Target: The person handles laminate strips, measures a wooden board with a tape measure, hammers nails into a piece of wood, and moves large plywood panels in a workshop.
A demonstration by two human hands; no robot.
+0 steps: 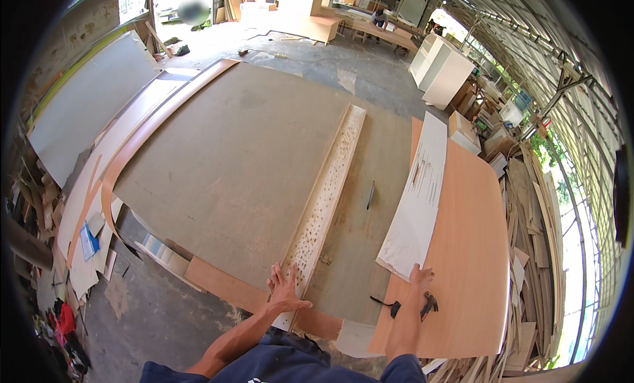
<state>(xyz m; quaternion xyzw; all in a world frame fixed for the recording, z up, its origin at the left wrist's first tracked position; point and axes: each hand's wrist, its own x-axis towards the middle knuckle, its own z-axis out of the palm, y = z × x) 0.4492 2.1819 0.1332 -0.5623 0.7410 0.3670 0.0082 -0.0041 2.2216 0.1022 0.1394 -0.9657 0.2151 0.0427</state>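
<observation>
My left hand lies with fingers spread over the near end of a long, narrow pale board dotted with many small holes. That board rests lengthwise on a large grey-brown sheet. At the near right corner of a white panel strip with dark scratch lines is my right hand. Its fingers are apart and seem to touch the strip's edge. Beside my right forearm lie a black hammer-like tool and a small black object. A thin dark tool sits between the two boards.
An orange-brown sheet extends under the white strip. Stacked wood offcuts line the right side. A curled veneer strip edges the left. A white cabinet stands far right; another person is at a distant bench.
</observation>
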